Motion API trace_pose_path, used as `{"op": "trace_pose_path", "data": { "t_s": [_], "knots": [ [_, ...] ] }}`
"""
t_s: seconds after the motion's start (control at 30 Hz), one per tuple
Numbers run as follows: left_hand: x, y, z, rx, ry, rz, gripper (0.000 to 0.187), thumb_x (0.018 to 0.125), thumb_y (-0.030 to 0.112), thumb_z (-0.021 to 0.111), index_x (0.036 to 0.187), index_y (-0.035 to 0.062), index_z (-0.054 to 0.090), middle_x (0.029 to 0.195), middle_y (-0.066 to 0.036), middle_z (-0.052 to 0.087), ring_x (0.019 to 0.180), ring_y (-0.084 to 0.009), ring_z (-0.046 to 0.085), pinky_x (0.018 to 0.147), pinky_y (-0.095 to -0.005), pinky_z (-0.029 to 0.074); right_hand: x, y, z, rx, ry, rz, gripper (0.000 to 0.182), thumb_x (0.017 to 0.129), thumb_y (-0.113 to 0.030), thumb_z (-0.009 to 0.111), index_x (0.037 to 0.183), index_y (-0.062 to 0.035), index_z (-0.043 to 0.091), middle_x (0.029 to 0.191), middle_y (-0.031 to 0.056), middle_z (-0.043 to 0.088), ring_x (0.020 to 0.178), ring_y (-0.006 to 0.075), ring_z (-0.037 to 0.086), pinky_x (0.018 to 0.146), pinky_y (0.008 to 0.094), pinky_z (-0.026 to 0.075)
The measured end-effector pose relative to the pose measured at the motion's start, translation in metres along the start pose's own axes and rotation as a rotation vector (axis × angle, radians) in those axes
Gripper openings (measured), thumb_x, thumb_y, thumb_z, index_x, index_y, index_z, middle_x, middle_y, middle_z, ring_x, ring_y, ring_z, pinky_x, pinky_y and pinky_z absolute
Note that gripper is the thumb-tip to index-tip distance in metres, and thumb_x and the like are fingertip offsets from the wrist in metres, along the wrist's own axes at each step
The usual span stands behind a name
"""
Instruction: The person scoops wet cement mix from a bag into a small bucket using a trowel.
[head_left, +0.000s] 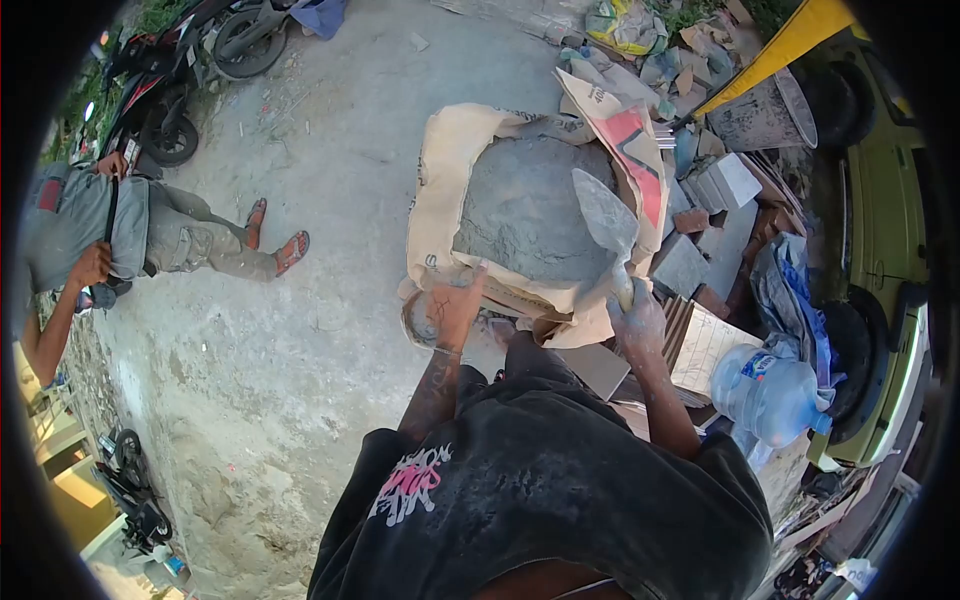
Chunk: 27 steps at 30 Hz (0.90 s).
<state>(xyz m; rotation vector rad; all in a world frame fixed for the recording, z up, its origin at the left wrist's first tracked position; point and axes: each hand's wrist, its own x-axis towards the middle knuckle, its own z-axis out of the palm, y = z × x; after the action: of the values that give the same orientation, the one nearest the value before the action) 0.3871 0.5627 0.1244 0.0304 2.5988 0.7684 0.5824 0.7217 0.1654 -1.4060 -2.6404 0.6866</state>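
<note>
A torn-open paper cement bag stands before me, filled with grey cement powder. My right hand is closed around the handle of a pointed trowel, its dusty blade raised over the right side of the bag's opening. My left hand grips the near left edge of the bag, thumb on the paper rim and other fingers partly hidden. Below that hand, a round container is partly covered by the bag and my arm.
Stacked tiles, a large water bottle and rubble lie to my right, beside a dirty bucket and a green vehicle. At left a person stands on the concrete, near parked motorbikes.
</note>
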Motion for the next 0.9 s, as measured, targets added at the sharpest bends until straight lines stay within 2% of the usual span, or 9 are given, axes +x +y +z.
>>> {"op": "trace_pose_path", "data": {
  "t_s": [0.13, 0.27, 0.33, 0.37, 0.43, 0.57, 0.63, 0.7, 0.9],
  "knots": [
    [0.013, -0.037, 0.073, -0.027, -0.046, 0.022, 0.058, 0.071, 0.052, 0.059, 0.072, -0.0058, 0.062, 0.074, -0.024, 0.061, 0.070, -0.0389, 0.059, 0.063, -0.0440, 0.045, 0.024, 0.006, -0.004, -0.114, -0.033, -0.091, 0.039, 0.079, -0.030, 0.058, 0.104, -0.0025, 0.048, 0.086, 0.0196, 0.058, 0.076, 0.0369, 0.058, 0.066, 0.0444, 0.047],
    [0.020, -0.023, 0.080, -0.126, -0.027, 0.080, 0.049, 0.076, 0.042, 0.056, 0.071, -0.0069, 0.060, 0.075, -0.026, 0.059, 0.073, -0.0399, 0.057, 0.066, -0.0460, 0.043, 0.046, 0.003, 0.047, -0.033, -0.103, -0.170, 0.037, 0.082, -0.033, 0.053, 0.107, -0.0059, 0.046, 0.087, 0.0187, 0.058, 0.076, 0.0358, 0.059, 0.064, 0.0446, 0.047],
    [0.022, -0.030, 0.086, -0.098, 0.057, 0.271, 0.040, 0.079, 0.033, 0.053, 0.070, -0.0061, 0.060, 0.077, -0.025, 0.058, 0.077, -0.0405, 0.054, 0.070, -0.0466, 0.041, 0.068, -0.001, 0.070, -0.046, -0.089, -0.162, 0.036, 0.083, -0.034, 0.051, 0.107, -0.0072, 0.047, 0.088, 0.0187, 0.057, 0.076, 0.0359, 0.059, 0.064, 0.0446, 0.047],
    [0.022, -0.032, 0.087, -0.095, 0.067, 0.276, 0.040, 0.079, 0.033, 0.053, 0.070, -0.0061, 0.060, 0.077, -0.025, 0.058, 0.077, -0.0405, 0.054, 0.070, -0.0466, 0.041, 0.081, -0.001, 0.080, -0.069, -0.078, -0.149, 0.035, 0.084, -0.035, 0.049, 0.106, -0.0086, 0.047, 0.088, 0.0187, 0.057, 0.076, 0.0361, 0.059, 0.064, 0.0447, 0.047],
    [0.017, -0.046, 0.093, 0.105, 0.213, 0.432, 0.038, 0.080, 0.030, 0.053, 0.076, -0.0069, 0.059, 0.074, -0.027, 0.057, 0.076, -0.0419, 0.055, 0.070, -0.0467, 0.041, 0.110, 0.009, 0.102, -0.108, -0.089, -0.171, 0.034, 0.084, -0.035, 0.048, 0.107, -0.0099, 0.047, 0.089, 0.0184, 0.058, 0.076, 0.0371, 0.059, 0.065, 0.0452, 0.047],
    [0.001, -0.044, 0.083, 0.063, 0.202, 0.396, 0.038, 0.080, 0.031, 0.053, 0.076, -0.0060, 0.059, 0.074, -0.027, 0.057, 0.073, -0.0431, 0.053, 0.070, -0.0478, 0.040, 0.132, 0.031, 0.112, -0.018, -0.190, -0.269, 0.030, 0.085, -0.033, 0.047, 0.106, -0.0119, 0.048, 0.089, 0.0179, 0.058, 0.079, 0.0390, 0.058, 0.069, 0.0462, 0.046],
    [-0.015, -0.024, 0.068, 0.027, 0.203, 0.289, 0.030, 0.078, 0.025, 0.055, 0.073, -0.0036, 0.059, 0.082, -0.024, 0.058, 0.082, -0.0409, 0.052, 0.072, -0.0468, 0.041, 0.134, 0.030, 0.098, 0.047, -0.320, -0.298, 0.030, 0.085, -0.032, 0.047, 0.106, -0.0107, 0.049, 0.092, 0.0186, 0.058, 0.084, 0.0385, 0.057, 0.073, 0.0466, 0.045],
    [-0.017, -0.018, 0.061, 0.002, 0.150, 0.268, 0.030, 0.078, 0.025, 0.054, 0.074, -0.0036, 0.059, 0.081, -0.024, 0.058, 0.080, -0.0406, 0.053, 0.072, -0.0465, 0.041, 0.126, 0.020, 0.084, -0.103, -0.550, -0.323, 0.038, 0.085, -0.035, 0.047, 0.114, -0.0104, 0.049, 0.097, 0.0224, 0.057, 0.090, 0.0393, 0.054, 0.079, 0.0458, 0.043],
    [-0.014, -0.025, 0.069, 0.011, 0.163, 0.331, 0.034, 0.080, 0.028, 0.051, 0.073, -0.0041, 0.059, 0.073, -0.024, 0.058, 0.072, -0.0406, 0.054, 0.068, -0.0458, 0.042, 0.130, 0.034, 0.109, -0.282, -0.646, -0.547, 0.046, 0.083, -0.044, 0.047, 0.107, -0.0060, 0.056, 0.093, 0.0249, 0.058, 0.092, 0.0376, 0.055, 0.082, 0.0433, 0.043]
  ]
}}
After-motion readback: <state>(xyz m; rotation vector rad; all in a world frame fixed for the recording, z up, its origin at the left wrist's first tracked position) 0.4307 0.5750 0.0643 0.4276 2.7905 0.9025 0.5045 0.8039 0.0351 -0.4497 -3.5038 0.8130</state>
